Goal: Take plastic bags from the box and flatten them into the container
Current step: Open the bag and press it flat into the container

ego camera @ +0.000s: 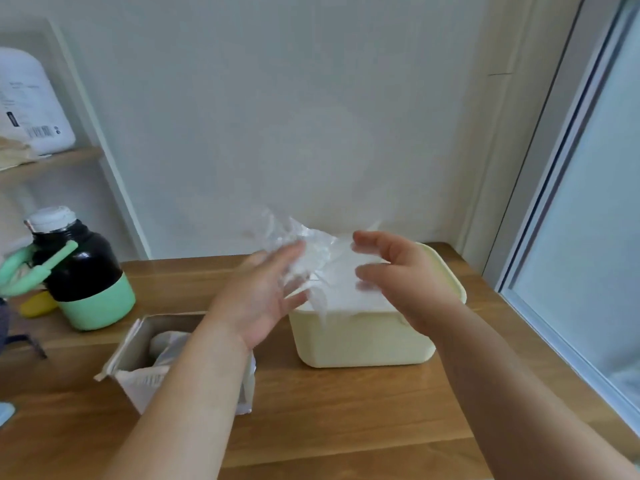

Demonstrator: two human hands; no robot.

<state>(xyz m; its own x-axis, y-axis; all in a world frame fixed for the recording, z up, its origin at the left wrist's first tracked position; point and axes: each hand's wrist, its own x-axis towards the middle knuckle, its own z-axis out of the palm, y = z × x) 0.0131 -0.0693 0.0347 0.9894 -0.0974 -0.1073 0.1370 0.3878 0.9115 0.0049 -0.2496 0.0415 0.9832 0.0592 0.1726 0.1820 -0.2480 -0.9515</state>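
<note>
A crumpled clear plastic bag (313, 252) is held up just over the open top of the cream container (360, 341), which stands near the back right corner of the wooden table (346, 417). The left hand (263, 292) lies against the bag's left side with straight, spread fingers. The right hand (405, 282) curves round its right side, thumb apart from fingers; whether it pinches the film I cannot tell. Just left of the container, the open box (138, 344) holds more bags, partly hidden by the left forearm. A black and green flask (83, 271) stands near the left edge.
</note>
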